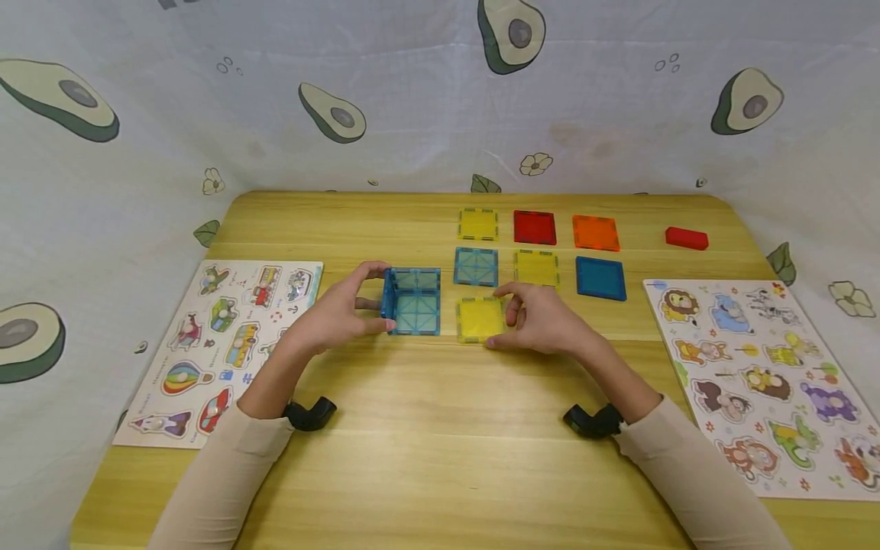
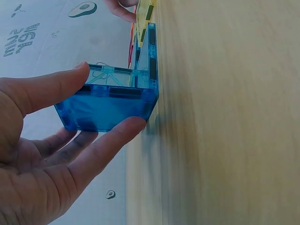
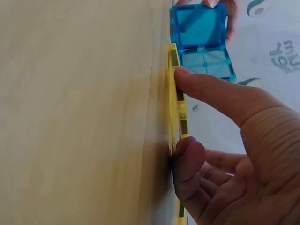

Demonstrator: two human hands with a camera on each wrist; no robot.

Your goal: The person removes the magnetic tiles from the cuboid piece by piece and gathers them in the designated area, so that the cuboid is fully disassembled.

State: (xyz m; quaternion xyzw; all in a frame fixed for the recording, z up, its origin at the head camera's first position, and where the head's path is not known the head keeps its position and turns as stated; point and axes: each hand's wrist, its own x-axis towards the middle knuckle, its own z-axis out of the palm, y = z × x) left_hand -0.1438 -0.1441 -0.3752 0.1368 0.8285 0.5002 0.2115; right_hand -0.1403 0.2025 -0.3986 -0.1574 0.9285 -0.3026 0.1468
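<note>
A partly built box of blue magnetic tiles [image 1: 418,315] stands on the table, with a flat base tile and upright walls at its back and left. My left hand [image 1: 344,309] grips the left blue tile [image 2: 105,110] between thumb and fingers at its opposite edges. To the right lies a yellow magnetic tile [image 1: 479,319], a small gap from the box. My right hand [image 1: 539,317] pinches this yellow tile [image 3: 173,93] near its right side, one fingertip at the far edge and the thumb at the near edge. The remaining right fingers are curled.
Behind are more flat magnetic tiles, among them a red tile [image 1: 534,228], an orange tile [image 1: 596,233] and a dark blue tile [image 1: 601,278]. A red block [image 1: 686,238] lies at the back right. A vehicle puzzle board [image 1: 161,393] is left, an animal puzzle board [image 1: 694,359] right.
</note>
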